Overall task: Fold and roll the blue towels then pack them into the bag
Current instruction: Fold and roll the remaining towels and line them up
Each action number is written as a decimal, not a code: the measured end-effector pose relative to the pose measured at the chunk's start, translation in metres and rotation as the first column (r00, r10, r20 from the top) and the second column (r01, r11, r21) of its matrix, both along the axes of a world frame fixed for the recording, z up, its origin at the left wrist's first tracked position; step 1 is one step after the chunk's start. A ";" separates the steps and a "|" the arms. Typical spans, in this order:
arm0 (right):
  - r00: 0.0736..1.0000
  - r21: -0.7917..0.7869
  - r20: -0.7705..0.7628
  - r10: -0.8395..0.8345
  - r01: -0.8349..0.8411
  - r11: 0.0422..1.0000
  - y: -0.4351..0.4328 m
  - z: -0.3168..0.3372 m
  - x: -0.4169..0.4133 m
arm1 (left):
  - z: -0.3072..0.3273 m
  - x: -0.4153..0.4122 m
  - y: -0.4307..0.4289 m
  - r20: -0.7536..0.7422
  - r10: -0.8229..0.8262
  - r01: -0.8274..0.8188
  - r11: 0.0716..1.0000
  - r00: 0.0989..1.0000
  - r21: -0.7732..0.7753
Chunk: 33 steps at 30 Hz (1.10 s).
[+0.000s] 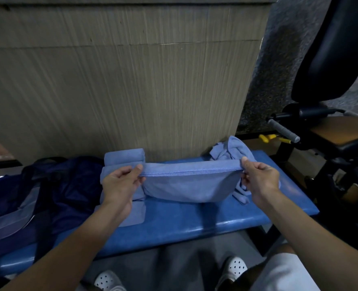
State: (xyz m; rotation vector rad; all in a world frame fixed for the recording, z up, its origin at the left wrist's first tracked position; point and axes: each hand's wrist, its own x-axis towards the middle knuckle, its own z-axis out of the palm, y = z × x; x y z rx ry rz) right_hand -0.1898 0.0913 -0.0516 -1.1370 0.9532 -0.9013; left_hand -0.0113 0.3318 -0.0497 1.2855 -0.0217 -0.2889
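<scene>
While the towel (186, 185) hangs doubled between both hands, I log where it is: centre of the frame, over the blue bench (194, 225). Its hemmed top edge is pulled straight and its lower fold sags to the pad. I cannot tell whether that fold touches.

Left hand (121, 181): thumb and curled fingers pinch the left end of the top edge. Right hand (257, 177): thumb on top and fingers under, pinching the right end. Both hands are closed on cloth and neither is free.

Finished rolls (123, 156) lie left of centre, partly behind the left hand, just beside the dark bag (47, 190) slumped at the left of the frame. A crumpled pile (234, 150) of unfolded towels sits behind the right hand, right of centre.

Handling, my judgement:
- The cloth looks light, soft and limp, with no stiffness of its own. It keeps a line only under tension.
- It seems not to be slippery and the weave should grip itself once rolled.
- The best hold is the two ends of the hemmed edge, as taken now. A hold in the middle would let the corners droop and skew the fold.
- To roll it, lay it flat on the bench first, then roll it tight from one short end with the fingers spread across its width.
- Risk: a loose roll may spring open on the way to the bag.
</scene>
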 end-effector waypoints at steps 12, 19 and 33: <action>0.997 0.004 0.055 -0.045 0.045 0.999 -0.007 0.019 0.002 | 0.015 0.001 -0.001 -0.072 -0.061 0.055 0.995 0.996 -0.081; 0.985 0.016 0.145 -0.096 0.095 0.995 -0.013 0.034 0.002 | 0.035 0.003 -0.011 -0.087 -0.076 0.067 0.992 0.993 -0.108; 0.984 -0.072 0.164 -0.072 0.085 0.994 -0.028 0.070 0.000 | 0.071 0.019 -0.032 -0.011 -0.111 0.111 0.994 0.994 0.009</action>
